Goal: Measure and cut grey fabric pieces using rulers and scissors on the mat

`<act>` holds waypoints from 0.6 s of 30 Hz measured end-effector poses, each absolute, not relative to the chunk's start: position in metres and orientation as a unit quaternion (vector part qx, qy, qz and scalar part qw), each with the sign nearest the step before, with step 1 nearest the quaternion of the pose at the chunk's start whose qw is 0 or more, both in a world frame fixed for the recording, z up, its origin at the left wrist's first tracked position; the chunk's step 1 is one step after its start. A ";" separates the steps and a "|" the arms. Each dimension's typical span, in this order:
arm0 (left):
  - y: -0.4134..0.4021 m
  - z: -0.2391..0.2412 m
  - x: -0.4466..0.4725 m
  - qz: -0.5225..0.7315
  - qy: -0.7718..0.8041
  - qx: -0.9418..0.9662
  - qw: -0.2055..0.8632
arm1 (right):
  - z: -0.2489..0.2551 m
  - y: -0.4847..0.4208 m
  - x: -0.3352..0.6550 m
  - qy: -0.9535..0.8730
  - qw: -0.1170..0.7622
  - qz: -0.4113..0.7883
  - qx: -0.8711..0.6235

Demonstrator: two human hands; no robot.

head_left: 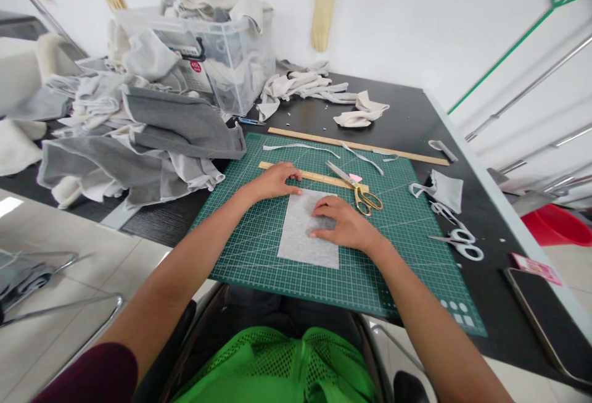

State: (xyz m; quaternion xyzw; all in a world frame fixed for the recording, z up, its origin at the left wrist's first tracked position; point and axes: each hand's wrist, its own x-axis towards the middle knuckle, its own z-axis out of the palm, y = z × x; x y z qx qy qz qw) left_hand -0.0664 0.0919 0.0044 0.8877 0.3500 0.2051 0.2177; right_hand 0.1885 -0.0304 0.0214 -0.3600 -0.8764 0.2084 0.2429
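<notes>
A light grey piece of cloth (303,239) lies flat on the green cutting mat (240,224). My left hand (277,181) is at the cloth's upper left corner, fingers curved and apart from the thumb, beside a short wooden ruler (319,178). Over the right part of the cloth rests my right hand (340,223), its fingers and thumb spread with nothing between them. Gold-handled scissors (358,193) lie across the ruler, near a small pink piece (356,178). Whether the right fingertips press on the cloth, I cannot tell.
Behind the mat lie a long wooden ruler (351,145) and cloth strips (300,147). To the right are white-handled scissors (465,245), a grey scrap (448,190) and a phone (550,323). A heap of grey cloth (180,122) and a clear plastic box (235,76) stand left.
</notes>
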 end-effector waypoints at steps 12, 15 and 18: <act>0.092 0.006 -0.069 0.200 0.346 0.888 0.228 | 0.020 -0.029 0.189 -0.877 0.241 0.212 -0.357; 0.092 0.005 -0.069 0.199 0.343 0.890 0.225 | 0.020 -0.030 0.189 -0.877 0.246 0.214 -0.353; 0.091 0.007 -0.069 0.201 0.343 0.889 0.229 | 0.022 -0.031 0.190 -0.869 0.260 0.220 -0.359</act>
